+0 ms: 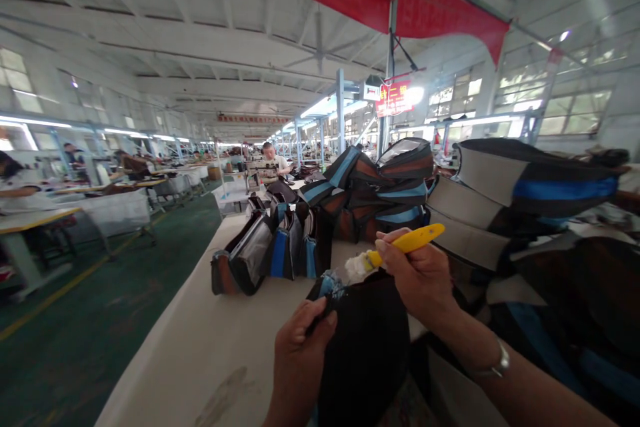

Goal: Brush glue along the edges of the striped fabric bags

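right hand point(417, 273) curled closed around a yellow-handled tool point(407, 240), its working end lost in a white wispy tuft point(357, 267), too blurred to tell as thread or fibre. left hand point(300, 360) clamped on the upper edge of a black fabric bag point(365, 347), fingers point(313, 320) wrapped over the edge just below a blue trim strip point(330, 283). by the look of the pose, a finishing step on that edge, probably cleaning or trimming around the blue trim, though the tool's tip is hidden. next move likely calling for a firm left-hand hold and short, careful strokes, with the tuft cleared enough to show the edge. bag lying at the near end of the white surface point(200, 347), dark and soft-looking, its lower part running out of frame, seam detail lost in shadow. just beyond, a heap of bags with blue and brown panels point(380, 193) along the surface; to the right, a stack of bags with grey panels point(475, 213). far down the aisle, a co-worker point(270, 163) seated at a workstation.
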`<state>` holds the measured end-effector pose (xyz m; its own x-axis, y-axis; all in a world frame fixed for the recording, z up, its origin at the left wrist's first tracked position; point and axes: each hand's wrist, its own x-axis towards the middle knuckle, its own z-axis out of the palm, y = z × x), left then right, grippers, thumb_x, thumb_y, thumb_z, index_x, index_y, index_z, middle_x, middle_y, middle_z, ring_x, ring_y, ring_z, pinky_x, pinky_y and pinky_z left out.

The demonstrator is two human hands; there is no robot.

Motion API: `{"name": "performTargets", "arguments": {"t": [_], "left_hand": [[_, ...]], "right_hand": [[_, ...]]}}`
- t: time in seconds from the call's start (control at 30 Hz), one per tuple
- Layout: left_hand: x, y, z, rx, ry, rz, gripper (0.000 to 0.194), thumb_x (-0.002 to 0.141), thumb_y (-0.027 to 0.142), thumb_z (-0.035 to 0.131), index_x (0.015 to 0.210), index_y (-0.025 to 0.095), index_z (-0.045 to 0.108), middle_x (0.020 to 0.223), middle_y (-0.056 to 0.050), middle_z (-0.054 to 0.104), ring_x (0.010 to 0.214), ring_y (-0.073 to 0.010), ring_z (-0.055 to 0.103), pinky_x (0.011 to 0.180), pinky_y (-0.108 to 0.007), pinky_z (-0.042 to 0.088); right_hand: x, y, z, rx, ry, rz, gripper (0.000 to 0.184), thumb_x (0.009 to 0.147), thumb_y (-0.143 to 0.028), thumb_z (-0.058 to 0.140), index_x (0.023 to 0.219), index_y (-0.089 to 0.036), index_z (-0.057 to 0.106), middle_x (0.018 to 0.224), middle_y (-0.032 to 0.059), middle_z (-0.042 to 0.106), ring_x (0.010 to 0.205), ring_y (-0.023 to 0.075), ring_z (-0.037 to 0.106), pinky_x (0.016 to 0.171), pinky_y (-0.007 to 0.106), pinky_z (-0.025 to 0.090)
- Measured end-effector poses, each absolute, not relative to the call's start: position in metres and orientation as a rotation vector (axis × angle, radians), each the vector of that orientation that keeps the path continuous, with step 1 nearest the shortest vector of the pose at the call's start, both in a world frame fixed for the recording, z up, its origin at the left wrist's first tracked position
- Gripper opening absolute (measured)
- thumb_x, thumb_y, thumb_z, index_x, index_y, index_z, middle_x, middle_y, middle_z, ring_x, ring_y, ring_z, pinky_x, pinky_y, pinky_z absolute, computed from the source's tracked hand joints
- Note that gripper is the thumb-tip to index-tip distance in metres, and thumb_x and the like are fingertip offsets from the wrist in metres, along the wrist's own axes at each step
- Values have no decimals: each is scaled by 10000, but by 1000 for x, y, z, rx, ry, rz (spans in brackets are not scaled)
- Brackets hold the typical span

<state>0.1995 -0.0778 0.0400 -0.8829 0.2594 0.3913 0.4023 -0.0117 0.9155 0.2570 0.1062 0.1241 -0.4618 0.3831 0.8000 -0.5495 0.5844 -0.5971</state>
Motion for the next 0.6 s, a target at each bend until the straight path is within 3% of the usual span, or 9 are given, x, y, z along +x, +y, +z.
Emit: {"name": "performTargets", "arguments": {"t": [0.1,0.23,0.37,0.5,0.6], "left_hand": [[199,-80,40,-733,-2140,-2065,237,798,387,731,960,216,754,885,12,696,788,-159,618,660,-222,476],[201,-83,44,-691,-2158,-2083,280,792,407,735,986,206,754,862,11,701,776,-162,616,685,-231,483],[199,-86,43,-645,-2158,-2154,331,780,434,749,1016,202,748,832,16,699,781,-164,617,696,-229,482],[196,-89,41,-628,-2183,-2151,342,780,453,745,1010,199,742,883,7,716,852,-182,630,744,-235,484],[196,-89,40,-623,-2196,-2158,352,786,466,736,1019,202,736,910,3,725,885,-195,641,762,-242,490]], "right_hand": [[262,99,125,253,-1783,1088,169,952,-285,598,802,-213,631,729,10,631,782,204,672,679,276,531],[260,95,124,358,-1863,814,148,938,-216,566,798,-216,614,760,18,665,787,207,690,804,320,542],[256,99,118,316,-1836,871,121,958,-213,559,845,-222,600,816,17,668,907,209,686,904,340,527],[256,99,111,454,-1907,710,149,953,-189,530,812,-216,569,732,-2,636,785,199,674,941,394,516],[256,95,107,413,-1851,713,108,962,-196,528,862,-217,564,779,1,653,789,196,672,928,391,529]]}}
